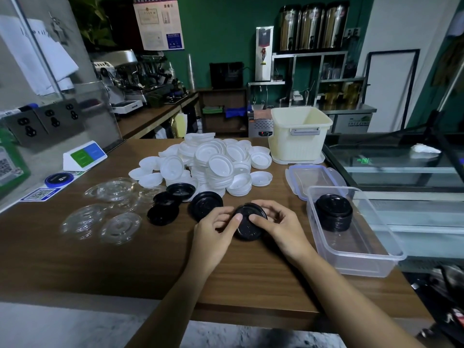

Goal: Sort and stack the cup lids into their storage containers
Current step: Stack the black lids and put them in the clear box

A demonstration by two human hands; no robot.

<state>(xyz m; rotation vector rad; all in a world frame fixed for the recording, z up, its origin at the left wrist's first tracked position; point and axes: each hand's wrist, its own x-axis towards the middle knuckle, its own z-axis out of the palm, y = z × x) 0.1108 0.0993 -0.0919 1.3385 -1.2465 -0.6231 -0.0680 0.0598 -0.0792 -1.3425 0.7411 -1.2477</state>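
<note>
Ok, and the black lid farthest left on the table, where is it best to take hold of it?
I would pinch the black lid by its rim, coming from above on its near side. It lies flat and low, so only the edge offers a hold, and another black lid crowds its far edge.

Just the one feed for me here: wide-angle head cam, up at the wearer's head, pointing forward and tipped down over the wooden table. Forearms enter from the bottom edge, so the left hand and right hand, both gripping a black lid, sit close up around centre frame. Green back wall is far off along the top.
</note>
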